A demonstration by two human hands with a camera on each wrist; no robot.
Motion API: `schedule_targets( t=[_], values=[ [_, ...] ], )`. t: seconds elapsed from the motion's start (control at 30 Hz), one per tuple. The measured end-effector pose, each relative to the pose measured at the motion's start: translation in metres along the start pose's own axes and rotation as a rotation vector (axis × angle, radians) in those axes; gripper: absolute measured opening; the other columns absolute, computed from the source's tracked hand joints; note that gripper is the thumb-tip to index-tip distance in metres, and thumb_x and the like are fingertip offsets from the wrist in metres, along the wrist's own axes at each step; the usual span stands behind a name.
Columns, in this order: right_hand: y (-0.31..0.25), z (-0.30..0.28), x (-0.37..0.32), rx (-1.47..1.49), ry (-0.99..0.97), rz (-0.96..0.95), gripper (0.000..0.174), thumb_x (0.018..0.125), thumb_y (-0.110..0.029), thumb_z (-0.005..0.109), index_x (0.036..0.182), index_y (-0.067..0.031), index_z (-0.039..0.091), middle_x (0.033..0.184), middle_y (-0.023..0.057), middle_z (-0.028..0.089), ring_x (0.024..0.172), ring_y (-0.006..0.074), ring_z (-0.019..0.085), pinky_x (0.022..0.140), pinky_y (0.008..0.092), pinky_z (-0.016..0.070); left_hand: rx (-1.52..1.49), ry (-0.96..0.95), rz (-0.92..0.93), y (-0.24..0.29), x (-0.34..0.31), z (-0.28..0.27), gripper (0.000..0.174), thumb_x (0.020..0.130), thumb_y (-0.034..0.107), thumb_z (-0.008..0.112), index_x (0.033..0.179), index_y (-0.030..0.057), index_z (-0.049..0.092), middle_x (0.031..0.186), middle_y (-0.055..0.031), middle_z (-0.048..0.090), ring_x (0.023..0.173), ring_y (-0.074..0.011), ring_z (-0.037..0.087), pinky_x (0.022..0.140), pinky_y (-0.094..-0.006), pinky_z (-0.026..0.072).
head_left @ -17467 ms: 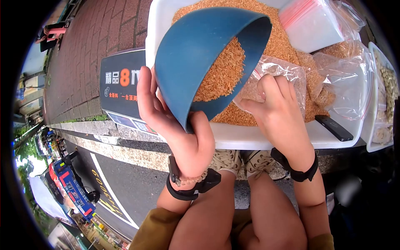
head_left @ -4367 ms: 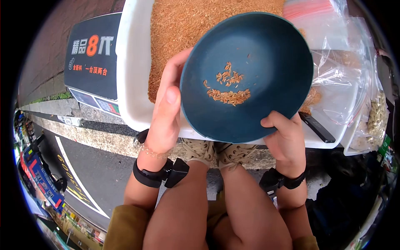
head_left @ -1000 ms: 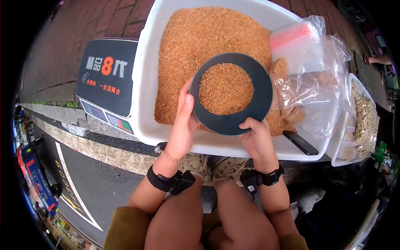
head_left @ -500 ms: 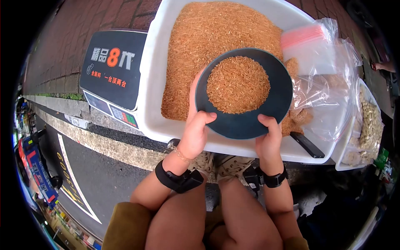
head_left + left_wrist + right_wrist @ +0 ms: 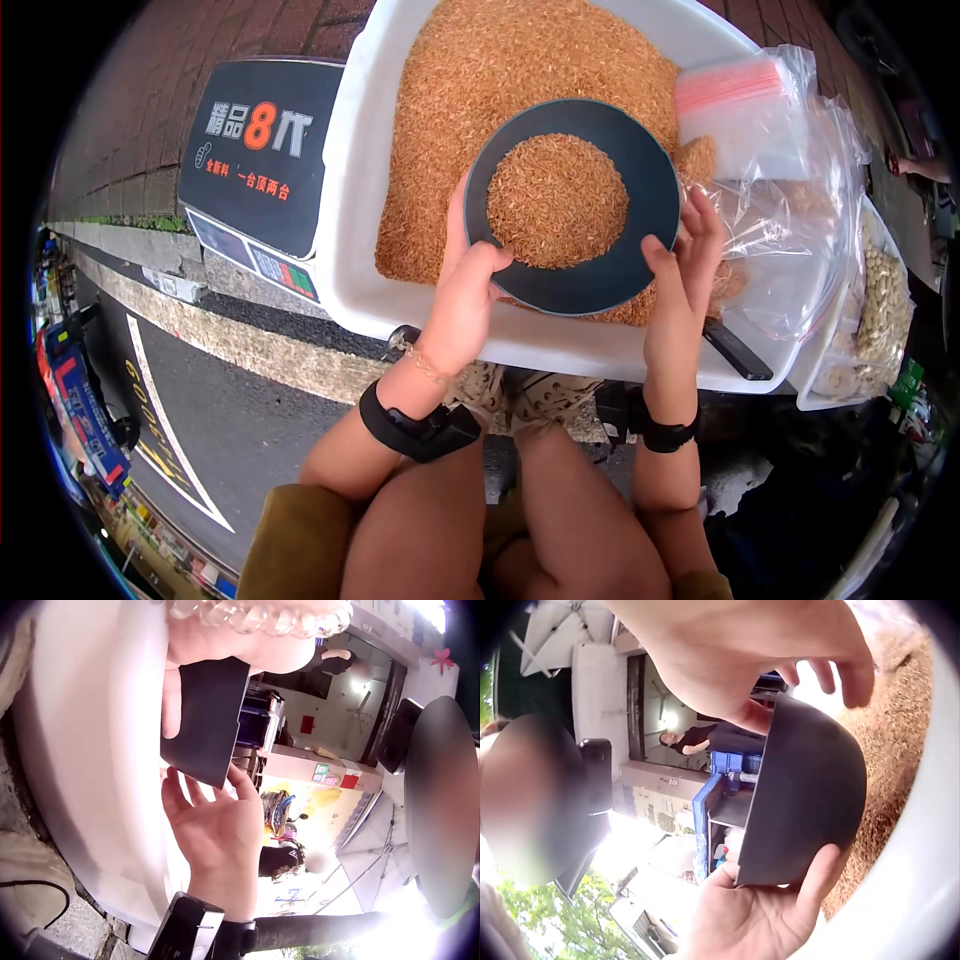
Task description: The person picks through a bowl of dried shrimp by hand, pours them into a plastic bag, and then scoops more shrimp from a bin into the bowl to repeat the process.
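A dark blue-grey bowl (image 5: 630,275) with a round mound of reddish-brown, rice-like grains (image 5: 557,201) in it is held over a white tub. At its left side, my left hand (image 5: 463,305) grips the wall, thumb over the rim and fingers beneath, as the right wrist view of the bowl (image 5: 810,787) confirms. My right hand (image 5: 682,290) is at the right rim, its thumb tip at the edge. Its other fingers are loosely spread beyond the bowl, and the right wrist view shows them held off the wall. More grain (image 5: 440,130) fills much of the tub.
The tub's white rim (image 5: 345,240) runs near my knees. Clear plastic bags (image 5: 770,240) and a pink-edged bag stack (image 5: 735,95) lie on its right, beside a black bar-shaped device (image 5: 738,350). A scale (image 5: 260,150) stands left, a tray of pale nuts (image 5: 880,310) far right.
Earlier the bowl was nearly bare, with only a few grains; now a mound fills it. In the last half second my right thumb left the bowl's inside and those fingers spread.
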State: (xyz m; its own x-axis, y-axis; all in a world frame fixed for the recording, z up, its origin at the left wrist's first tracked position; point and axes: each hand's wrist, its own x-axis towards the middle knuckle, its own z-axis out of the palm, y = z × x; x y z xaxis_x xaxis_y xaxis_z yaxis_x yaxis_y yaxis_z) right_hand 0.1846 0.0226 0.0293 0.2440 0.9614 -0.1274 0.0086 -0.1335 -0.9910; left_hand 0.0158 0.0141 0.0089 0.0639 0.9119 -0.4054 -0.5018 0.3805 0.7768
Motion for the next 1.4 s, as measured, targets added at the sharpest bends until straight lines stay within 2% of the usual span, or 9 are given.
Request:
schedule_targets(
  t=[0.23,0.33,0.4,0.5,0.7,0.9,0.97,1.27,1.4],
  values=[
    [0.018,0.009,-0.011,0.344,-0.156,0.467,0.059,0.075,0.004,0.045,0.13,-0.0057,0.028,0.116,0.0067,0.045,0.104,0.0156,0.046,0.085,0.0261,0.0389,0.016,0.028,-0.114,0.006,-0.003,0.012,0.069,0.072,-0.004,0.037,0.136,0.0131,0.016,0.112,-0.0073,0.046,0.092,-0.0139,0.052,0.068,-0.0261,0.0489],
    [0.026,0.005,-0.016,0.2,-0.132,0.199,0.067,0.072,0.008,0.037,0.134,-0.0057,0.016,0.121,0.0088,0.037,0.109,0.0146,0.038,0.092,0.0264,0.0321,0.08,0.025,-0.132,-0.003,-0.002,0.004,0.068,0.073,-0.004,0.036,0.136,0.014,0.016,0.112,-0.0074,0.046,0.093,-0.0146,0.052,0.07,-0.0292,0.0496],
    [0.031,0.008,-0.012,0.193,-0.149,0.185,0.069,0.07,0.008,0.036,0.134,-0.0058,0.016,0.12,0.0085,0.038,0.108,0.014,0.039,0.09,0.0256,0.0327,0.373,-0.131,0.118,-0.012,0.003,-0.007,0.073,0.075,-0.005,0.034,0.137,0.0158,0.001,0.124,-0.012,0.034,0.098,-0.0178,0.051,0.067,-0.0299,0.0537],
    [0.033,0.004,-0.009,0.187,-0.186,0.26,0.07,0.068,0.008,0.035,0.134,-0.0055,0.016,0.119,0.0081,0.038,0.105,0.0128,0.039,0.088,0.0247,0.0338,0.048,-0.083,-0.147,-0.002,0.002,0.002,0.072,0.076,-0.005,0.033,0.137,0.0154,0.001,0.124,-0.0119,0.034,0.096,-0.0165,0.051,0.067,-0.0285,0.0528],
    [0.029,0.003,-0.009,0.161,-0.19,0.35,0.07,0.068,0.008,0.035,0.134,-0.0052,0.016,0.116,0.0076,0.038,0.098,0.0109,0.041,0.083,0.0232,0.036,0.084,-0.072,-0.18,-0.002,0.003,-0.001,0.073,0.076,-0.004,0.034,0.137,0.0154,-0.001,0.119,-0.0112,0.038,0.092,-0.0137,0.051,0.066,-0.0272,0.0522],
    [0.03,0.005,-0.012,0.139,-0.192,0.073,0.068,0.069,0.007,0.034,0.134,-0.0025,0.016,0.116,0.0082,0.038,0.1,0.0121,0.04,0.086,0.0238,0.0345,0.124,-0.077,-0.115,-0.005,0.001,-0.001,0.073,0.076,-0.004,0.035,0.137,0.0148,0.001,0.116,-0.0101,0.04,0.085,-0.0116,0.051,0.066,-0.0264,0.0517],
    [0.031,0.003,-0.008,0.171,-0.201,0.259,0.067,0.069,0.008,0.033,0.133,-0.0007,0.016,0.119,0.009,0.038,0.104,0.0139,0.04,0.091,0.0254,0.0317,0.118,-0.067,-0.135,-0.003,0.0,0.003,0.072,0.076,-0.004,0.035,0.137,0.0146,0.001,0.116,-0.0101,0.04,0.085,-0.0116,0.051,0.066,-0.0265,0.0518],
    [0.031,0.006,-0.01,0.295,-0.175,0.293,0.069,0.068,0.009,0.033,0.134,0.0003,0.014,0.127,0.012,0.034,0.115,0.0181,0.035,0.097,0.0281,0.0273,0.078,0.003,-0.18,0.001,-0.001,0.007,0.07,0.073,-0.005,0.036,0.136,0.0152,0.013,0.112,-0.0074,0.045,0.089,-0.0143,0.052,0.068,-0.0333,0.0518],
    [0.036,0.006,-0.009,0.154,-0.199,0.118,0.069,0.068,0.009,0.033,0.133,0.001,0.014,0.127,0.0119,0.034,0.114,0.0174,0.035,0.097,0.0281,0.027,0.083,-0.044,-0.124,-0.001,0.0,0.0,0.07,0.073,-0.006,0.036,0.136,0.0149,0.013,0.113,-0.0078,0.045,0.091,-0.015,0.052,0.069,-0.0339,0.0519]
  ],
)
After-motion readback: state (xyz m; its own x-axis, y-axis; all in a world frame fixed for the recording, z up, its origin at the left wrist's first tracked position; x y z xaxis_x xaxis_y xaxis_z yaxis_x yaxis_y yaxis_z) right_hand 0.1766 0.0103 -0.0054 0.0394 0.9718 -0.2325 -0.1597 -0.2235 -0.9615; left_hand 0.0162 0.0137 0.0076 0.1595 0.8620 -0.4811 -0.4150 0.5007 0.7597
